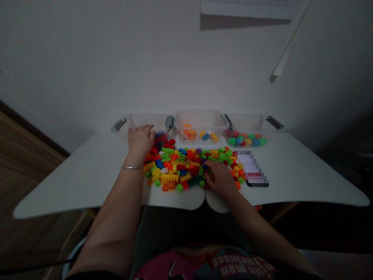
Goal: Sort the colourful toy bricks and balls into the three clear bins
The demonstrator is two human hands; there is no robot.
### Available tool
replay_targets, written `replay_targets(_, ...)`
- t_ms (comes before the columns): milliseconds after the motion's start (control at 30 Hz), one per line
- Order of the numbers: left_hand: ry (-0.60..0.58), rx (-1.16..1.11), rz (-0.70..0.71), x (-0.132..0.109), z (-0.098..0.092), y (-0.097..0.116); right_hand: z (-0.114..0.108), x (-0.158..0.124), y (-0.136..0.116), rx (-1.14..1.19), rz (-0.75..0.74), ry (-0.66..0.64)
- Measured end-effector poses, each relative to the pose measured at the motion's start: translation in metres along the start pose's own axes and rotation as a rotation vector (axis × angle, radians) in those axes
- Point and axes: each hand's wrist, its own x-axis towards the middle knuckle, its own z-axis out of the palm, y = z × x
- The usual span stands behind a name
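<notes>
A colourful heap of toy building bricks covers the middle of the table. My left hand, with a silver bangle on its wrist, hangs over the left clear bin. Its fingers are spread and bent slightly downward, and no brick shows in them. Dark red and blue pieces lie in that bin beside my fingers. On the right side of the heap rests my right hand, fingers stretched over the bricks and thumb apart. Its fingertips are close to a dark blue brick; whether they touch it is hard to see.
The middle clear bin holds orange, yellow and blue bricks. Coloured balls lie in the right clear bin. A phone with a blurred screen is right of the heap on the white table. A wall stands behind.
</notes>
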Motion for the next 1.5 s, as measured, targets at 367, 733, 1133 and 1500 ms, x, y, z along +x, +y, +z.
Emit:
replay_targets(367, -0.283, 0.017, 0.197, -0.059, -0.012, 0.073, 0.000, 0.000, -0.001, -0.002, 0.005, -0.008)
replay_targets(733, -0.411, 0.229, 0.206, -0.070, 0.003, 0.100, 0.000, 0.000, -0.001, 0.003, 0.017, -0.010)
replay_targets(1133, -0.407, 0.229, 0.182, -0.067, 0.012, 0.102, -0.001, 0.000, -0.002, 0.005, 0.019, -0.012)
replay_targets(1500, -0.416, -0.100, 0.117, -0.058, 0.011, 0.090, 0.000, -0.001, -0.003, -0.002, 0.018, -0.011)
